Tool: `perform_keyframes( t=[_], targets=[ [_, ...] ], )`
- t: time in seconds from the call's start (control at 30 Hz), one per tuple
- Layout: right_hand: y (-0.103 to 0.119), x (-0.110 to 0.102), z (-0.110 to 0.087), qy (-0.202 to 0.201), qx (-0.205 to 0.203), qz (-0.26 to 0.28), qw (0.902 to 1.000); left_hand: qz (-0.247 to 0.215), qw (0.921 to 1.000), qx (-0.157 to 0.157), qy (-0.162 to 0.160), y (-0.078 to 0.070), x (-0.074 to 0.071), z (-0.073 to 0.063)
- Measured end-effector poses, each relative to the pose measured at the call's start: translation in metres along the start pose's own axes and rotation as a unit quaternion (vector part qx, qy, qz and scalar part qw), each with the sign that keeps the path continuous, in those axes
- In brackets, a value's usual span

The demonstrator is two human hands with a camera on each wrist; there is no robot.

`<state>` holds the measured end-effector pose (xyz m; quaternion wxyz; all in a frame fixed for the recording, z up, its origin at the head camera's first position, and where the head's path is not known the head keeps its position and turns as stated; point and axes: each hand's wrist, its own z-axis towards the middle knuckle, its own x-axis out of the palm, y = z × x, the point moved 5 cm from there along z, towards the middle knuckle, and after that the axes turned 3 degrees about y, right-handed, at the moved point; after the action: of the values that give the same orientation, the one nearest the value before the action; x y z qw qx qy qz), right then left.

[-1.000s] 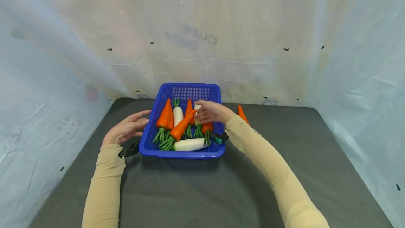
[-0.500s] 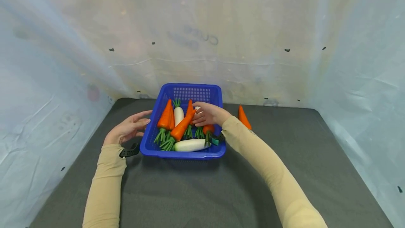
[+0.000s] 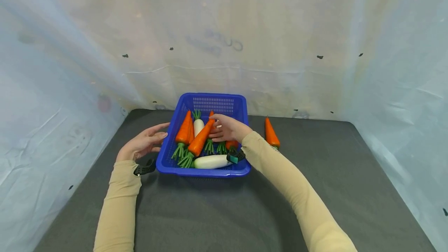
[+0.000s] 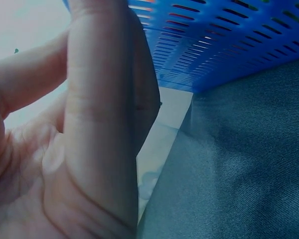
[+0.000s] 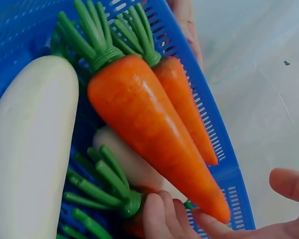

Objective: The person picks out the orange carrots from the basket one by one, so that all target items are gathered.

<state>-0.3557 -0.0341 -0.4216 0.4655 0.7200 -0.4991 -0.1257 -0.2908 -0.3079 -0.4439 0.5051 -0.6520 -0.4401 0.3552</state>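
Observation:
A blue slotted plastic basket (image 3: 203, 172) holds several orange carrots with green stems and white radishes. My left hand (image 3: 144, 141) is at the basket's left side; in the left wrist view its fingers lie against the slotted wall, the thumb apart. Over the basket's right half reaches my right hand (image 3: 229, 128), its fingers loosely bent around nothing I can see. In the right wrist view, the diagonal carrot (image 5: 147, 117) has its tip by those fingers, with the thumb well apart. A white radish (image 3: 211, 161) lies along the front; another radish (image 3: 198, 125) is partly covered.
One carrot (image 3: 271, 132) lies on the dark grey tabletop (image 3: 224, 213), right of the basket and beyond the right forearm. Pale plastic sheeting (image 3: 273, 42) rises behind and on both sides. Black straps (image 3: 144, 167) are on both wrists.
My right hand has shifted slightly left and toward the front within the basket. More of the carrot on the table shows beyond the sleeve. My left hand stays at the basket's side.

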Motion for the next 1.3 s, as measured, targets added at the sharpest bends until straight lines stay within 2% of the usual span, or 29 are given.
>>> perform_keyframes(
  t=[0.2,0.37,0.6,1.03,1.3],
  targets=[
    [0.003,0.009,-0.003,0.044,-0.002,0.015,0.9989,0.006,1.0,0.001,0.001,-0.002,0.001,0.001],
    [0.004,0.021,-0.004,0.081,-0.003,-0.006,0.9967,-0.001,1.0,0.0,0.003,-0.003,0.0,0.0],
    [0.004,0.031,-0.006,0.079,-0.007,-0.025,0.9965,-0.003,1.0,0.0,0.004,-0.002,0.0,0.0],
    [-0.007,0.046,0.001,0.147,0.014,-0.032,0.9885,0.006,1.0,-0.005,0.002,-0.002,-0.002,-0.001],
    [-0.007,0.051,-0.003,0.154,0.006,-0.051,0.9868,0.002,1.0,-0.003,-0.002,-0.003,-0.003,-0.001]
  ],
)
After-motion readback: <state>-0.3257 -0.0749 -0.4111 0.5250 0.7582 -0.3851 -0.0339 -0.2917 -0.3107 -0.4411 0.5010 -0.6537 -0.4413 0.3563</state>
